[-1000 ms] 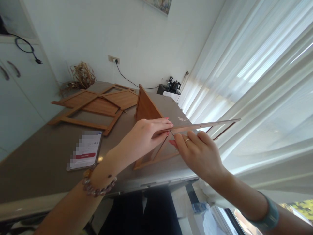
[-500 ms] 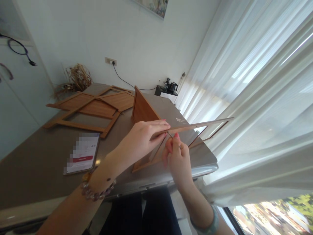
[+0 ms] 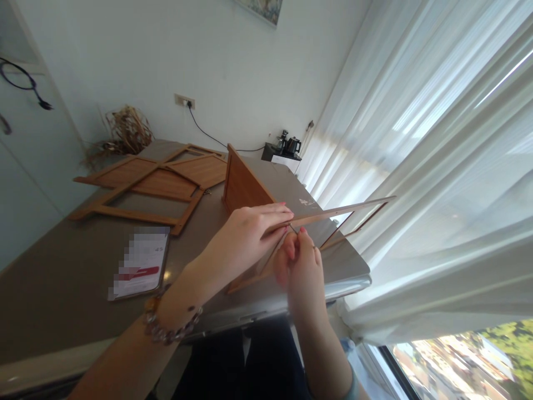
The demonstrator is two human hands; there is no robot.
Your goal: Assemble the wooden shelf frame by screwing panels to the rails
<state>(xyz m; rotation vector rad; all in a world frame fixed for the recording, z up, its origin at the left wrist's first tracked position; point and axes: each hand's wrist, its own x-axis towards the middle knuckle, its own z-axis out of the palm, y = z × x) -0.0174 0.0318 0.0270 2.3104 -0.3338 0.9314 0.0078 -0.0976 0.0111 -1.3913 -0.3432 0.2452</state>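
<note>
My left hand (image 3: pixel 254 225) is closed on the edge of a wooden frame (image 3: pixel 337 213), with fingers on top and the thumb below. The frame stands on edge near the table's front right corner, beside an upright brown wooden panel (image 3: pixel 245 180). My right hand (image 3: pixel 306 261) pinches what looks like a thin metal hex key (image 3: pixel 293 228), just below my left fingertips. Only its slim shaft shows; the far end meets the frame's edge at a screw, and the rest is hidden in my fingers.
More wooden frames and panels (image 3: pixel 166 183) lie stacked at the table's back left. Small metal parts (image 3: pixel 207 191) sit beside them. A phone (image 3: pixel 141 264) lies near the front left. Dried plants (image 3: pixel 127 130) stand behind; a curtain (image 3: pixel 400 166) hangs along the right.
My right hand has rotated at the wrist, its fingers curling round the key in a different pose. The left hand keeps its grip on the frame. The view has shifted slightly.
</note>
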